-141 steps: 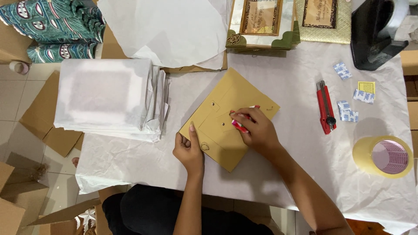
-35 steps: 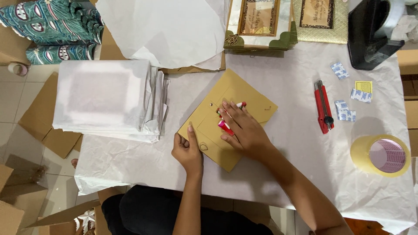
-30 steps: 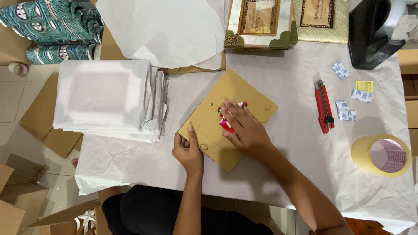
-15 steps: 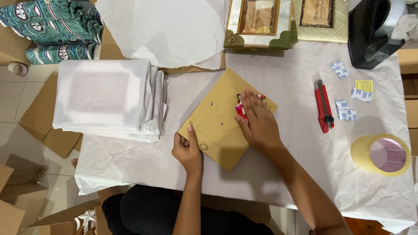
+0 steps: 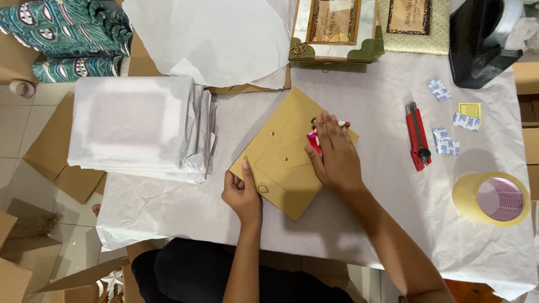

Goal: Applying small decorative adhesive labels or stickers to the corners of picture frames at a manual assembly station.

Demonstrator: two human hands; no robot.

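Both hands press on the brown envelope.

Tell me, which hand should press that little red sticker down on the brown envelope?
Probably the right hand: its fingers already lie on the small red sticker near the top corner of the flat brown paper envelope. The left hand is pinning the envelope's lower edge, away from the sticker.
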